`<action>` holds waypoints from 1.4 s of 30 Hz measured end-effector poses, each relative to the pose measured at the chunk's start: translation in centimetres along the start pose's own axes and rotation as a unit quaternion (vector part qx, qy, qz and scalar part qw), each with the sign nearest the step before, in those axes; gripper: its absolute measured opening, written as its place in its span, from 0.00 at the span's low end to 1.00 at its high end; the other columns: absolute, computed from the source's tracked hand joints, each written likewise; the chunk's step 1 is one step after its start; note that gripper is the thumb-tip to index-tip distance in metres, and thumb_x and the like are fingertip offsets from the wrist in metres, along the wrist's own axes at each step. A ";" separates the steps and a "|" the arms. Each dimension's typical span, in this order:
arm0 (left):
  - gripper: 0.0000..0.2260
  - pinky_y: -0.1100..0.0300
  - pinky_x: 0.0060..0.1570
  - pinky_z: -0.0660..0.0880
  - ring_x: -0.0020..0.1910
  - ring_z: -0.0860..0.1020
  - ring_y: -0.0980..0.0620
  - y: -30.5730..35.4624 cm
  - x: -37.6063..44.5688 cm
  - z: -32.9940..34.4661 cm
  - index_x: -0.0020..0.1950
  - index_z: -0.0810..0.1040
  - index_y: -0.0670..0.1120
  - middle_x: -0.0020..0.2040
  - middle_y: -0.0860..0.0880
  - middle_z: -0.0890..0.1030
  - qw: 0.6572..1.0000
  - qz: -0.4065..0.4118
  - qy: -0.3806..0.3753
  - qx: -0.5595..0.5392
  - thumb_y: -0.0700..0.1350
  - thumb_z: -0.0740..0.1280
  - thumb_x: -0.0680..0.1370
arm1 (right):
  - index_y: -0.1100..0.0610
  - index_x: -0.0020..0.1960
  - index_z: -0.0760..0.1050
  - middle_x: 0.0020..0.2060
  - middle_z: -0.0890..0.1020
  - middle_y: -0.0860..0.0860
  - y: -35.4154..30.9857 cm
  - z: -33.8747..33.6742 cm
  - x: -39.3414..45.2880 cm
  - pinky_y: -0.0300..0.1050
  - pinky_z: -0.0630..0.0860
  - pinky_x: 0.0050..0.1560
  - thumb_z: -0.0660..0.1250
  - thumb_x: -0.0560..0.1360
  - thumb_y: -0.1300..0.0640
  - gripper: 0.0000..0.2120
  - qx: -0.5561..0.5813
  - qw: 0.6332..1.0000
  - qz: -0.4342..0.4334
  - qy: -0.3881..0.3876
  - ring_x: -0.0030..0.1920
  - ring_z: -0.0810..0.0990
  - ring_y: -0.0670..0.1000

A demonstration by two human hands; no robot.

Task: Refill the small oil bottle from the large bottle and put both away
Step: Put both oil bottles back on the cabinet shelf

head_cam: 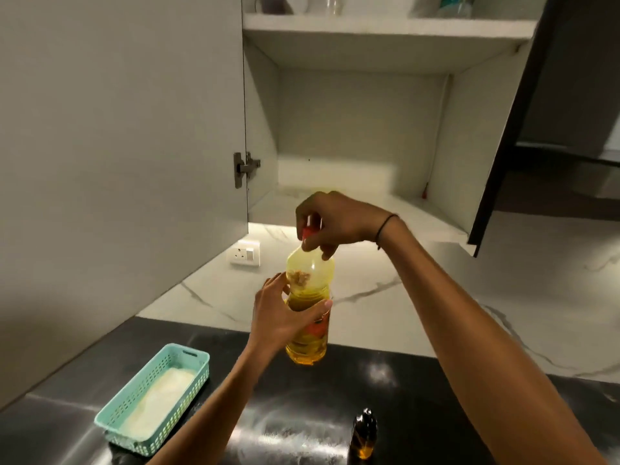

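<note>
The large bottle stands upright on the dark counter, close to the marble backsplash. It is clear yellow plastic, with oil in the lower part and a red label on its side. The left hand holds it around the middle — thumb in front, the other fingers wrapped behind. The right hand comes from above and its fingertips are closed on the red cap; I cannot tell if the cap is tight or loose. A thin black band goes around the right wrist.

The small bottle stands alone on the counter, nearer to the camera and under the right forearm, well apart from the large one. It is dark glass with amber oil in the bottom and a dark top.

At the left on the counter lies a teal basket with perforated walls — something pale lies flat inside it.

Above, the cabinet is open, its door swung to the left on a metal hinge. On the upper shelf some containers are only partly in view. A white socket sits on the backsplash under the cabinet.
</note>
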State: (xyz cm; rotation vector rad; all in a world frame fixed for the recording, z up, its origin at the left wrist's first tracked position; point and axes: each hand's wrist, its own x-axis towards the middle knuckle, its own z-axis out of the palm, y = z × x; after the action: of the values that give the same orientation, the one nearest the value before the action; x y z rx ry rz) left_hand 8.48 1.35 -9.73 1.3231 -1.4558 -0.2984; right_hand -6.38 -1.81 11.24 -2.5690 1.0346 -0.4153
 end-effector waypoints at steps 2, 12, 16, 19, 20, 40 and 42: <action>0.31 0.56 0.51 0.79 0.52 0.81 0.53 3.1 2.1 -1.3 0.59 0.79 0.55 0.53 0.55 0.82 1.000 0.015 0.027 -0.004 0.70 0.80 0.64 | 0.63 0.50 0.81 0.44 0.85 0.59 -1.6 -3.1 -0.1 0.45 0.85 0.37 0.77 0.74 0.63 0.08 -0.006 0.999 -0.024 0.044 0.35 0.87 0.54; 0.30 0.55 0.49 0.83 0.50 0.85 0.53 13.7 12.5 -4.6 0.58 0.84 0.52 0.52 0.54 0.87 0.988 0.073 0.119 -0.072 0.66 0.82 0.62 | 0.62 0.57 0.77 0.47 0.83 0.53 -5.8 -12.1 2.2 0.36 0.79 0.37 0.78 0.73 0.61 0.15 0.044 0.952 -0.089 0.291 0.44 0.84 0.48; 0.29 0.54 0.52 0.81 0.53 0.83 0.52 14.7 16.1 -4.1 0.58 0.83 0.54 0.56 0.55 0.86 0.987 0.076 0.128 -0.057 0.67 0.82 0.64 | 0.59 0.55 0.78 0.45 0.81 0.49 -4.2 -12.2 5.1 0.37 0.78 0.41 0.79 0.72 0.58 0.16 0.071 0.910 -0.067 0.402 0.45 0.81 0.46; 0.29 0.51 0.53 0.80 0.56 0.82 0.50 15.0 18.4 -3.3 0.58 0.83 0.55 0.57 0.55 0.86 0.990 0.069 0.118 -0.033 0.68 0.81 0.63 | 0.60 0.53 0.78 0.45 0.82 0.53 -2.8 -12.3 7.1 0.48 0.83 0.47 0.79 0.72 0.57 0.15 0.124 0.873 -0.039 0.469 0.47 0.82 0.52; 0.29 0.52 0.53 0.80 0.56 0.82 0.50 15.0 19.2 -3.1 0.58 0.82 0.55 0.57 0.54 0.85 0.991 0.065 0.115 -0.031 0.68 0.81 0.63 | 0.59 0.52 0.78 0.45 0.83 0.54 -2.4 -12.4 7.8 0.50 0.83 0.49 0.79 0.71 0.57 0.15 0.133 0.867 -0.031 0.480 0.47 0.83 0.53; 0.22 0.52 0.60 0.77 0.61 0.83 0.42 7.0 28.9 0.3 0.71 0.81 0.47 0.61 0.43 0.86 0.996 -0.074 -0.009 0.051 0.51 0.77 0.78 | 0.58 0.68 0.62 0.61 0.79 0.57 11.0 -1.3 12.6 0.61 0.81 0.57 0.80 0.70 0.57 0.35 0.171 0.926 0.180 0.283 0.60 0.80 0.61; 0.21 0.54 0.56 0.75 0.62 0.83 0.41 6.3 29.6 1.4 0.68 0.83 0.46 0.62 0.42 0.86 0.994 -0.095 0.012 0.058 0.51 0.78 0.77 | 0.58 0.65 0.64 0.59 0.78 0.58 11.2 -1.5 14.0 0.59 0.81 0.57 0.79 0.71 0.55 0.32 0.141 0.915 0.209 0.314 0.58 0.80 0.62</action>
State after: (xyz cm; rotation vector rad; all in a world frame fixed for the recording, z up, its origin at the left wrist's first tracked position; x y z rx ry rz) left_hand 10.25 -21.42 10.11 1.5579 -1.3458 -0.3239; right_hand -4.13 -19.61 9.95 -1.9044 1.5525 -1.2135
